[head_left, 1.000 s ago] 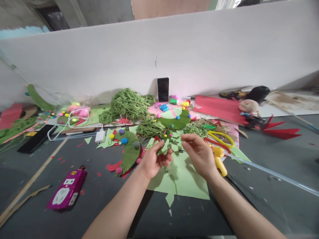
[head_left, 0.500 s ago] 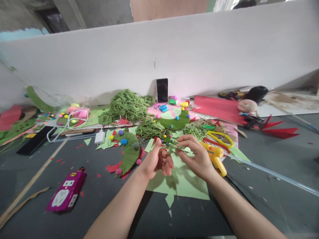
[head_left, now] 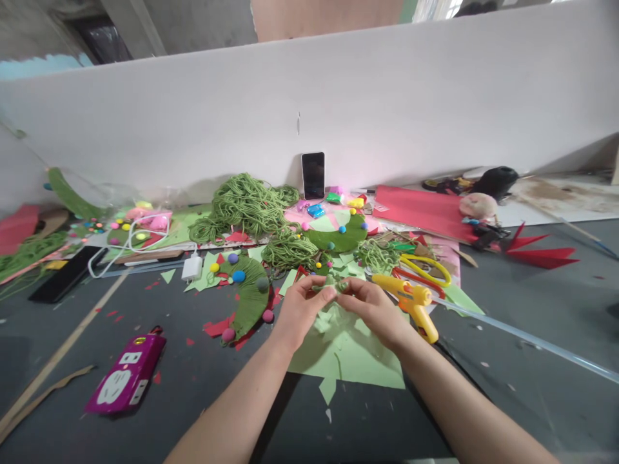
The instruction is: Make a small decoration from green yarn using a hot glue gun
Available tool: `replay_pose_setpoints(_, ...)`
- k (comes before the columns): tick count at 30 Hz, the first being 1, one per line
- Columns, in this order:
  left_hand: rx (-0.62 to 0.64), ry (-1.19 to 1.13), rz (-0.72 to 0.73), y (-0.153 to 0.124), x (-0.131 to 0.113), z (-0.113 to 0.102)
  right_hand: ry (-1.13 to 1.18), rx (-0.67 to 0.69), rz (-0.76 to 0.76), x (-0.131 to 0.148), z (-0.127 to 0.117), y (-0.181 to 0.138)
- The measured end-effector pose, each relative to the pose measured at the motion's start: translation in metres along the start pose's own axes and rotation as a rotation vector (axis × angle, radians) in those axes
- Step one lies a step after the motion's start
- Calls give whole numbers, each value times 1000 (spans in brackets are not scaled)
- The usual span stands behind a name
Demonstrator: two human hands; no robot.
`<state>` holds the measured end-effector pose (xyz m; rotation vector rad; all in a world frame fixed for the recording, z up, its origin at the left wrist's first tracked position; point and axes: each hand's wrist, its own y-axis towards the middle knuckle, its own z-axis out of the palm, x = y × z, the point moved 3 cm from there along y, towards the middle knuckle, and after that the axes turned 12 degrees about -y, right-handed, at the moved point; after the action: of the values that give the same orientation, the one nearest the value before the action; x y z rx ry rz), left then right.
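Note:
My left hand and my right hand meet over a light green paper sheet on the dark table. Both pinch a small green piece wrapped in green yarn, held between the fingertips of the two hands. A yellow glue gun lies just right of my right hand. A green yarn-covered curved shape with coloured pom-poms lies just left of my left hand.
Piles of green yarn lie further back, by a phone leaning on the white wall. Yellow and red scissors lie behind the glue gun. A magenta power strip sits front left, red paper at right, and a clear tube crosses the right side.
My two hands have come together from apart. They have dropped slightly toward the green paper, both now pinching the small green piece.

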<state>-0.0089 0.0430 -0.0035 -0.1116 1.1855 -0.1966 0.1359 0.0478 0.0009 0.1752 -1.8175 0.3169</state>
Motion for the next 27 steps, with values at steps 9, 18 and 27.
replay_pose_setpoints(9,-191,-256,-20,7,3,-7,132,-90,-33,2,-7,2)
replay_pose_setpoints(18,-203,-271,-21,6,4,-7,221,-202,-67,4,-8,2)
replay_pose_setpoints(27,-193,-271,-17,7,5,-7,259,-183,-110,4,-8,3)
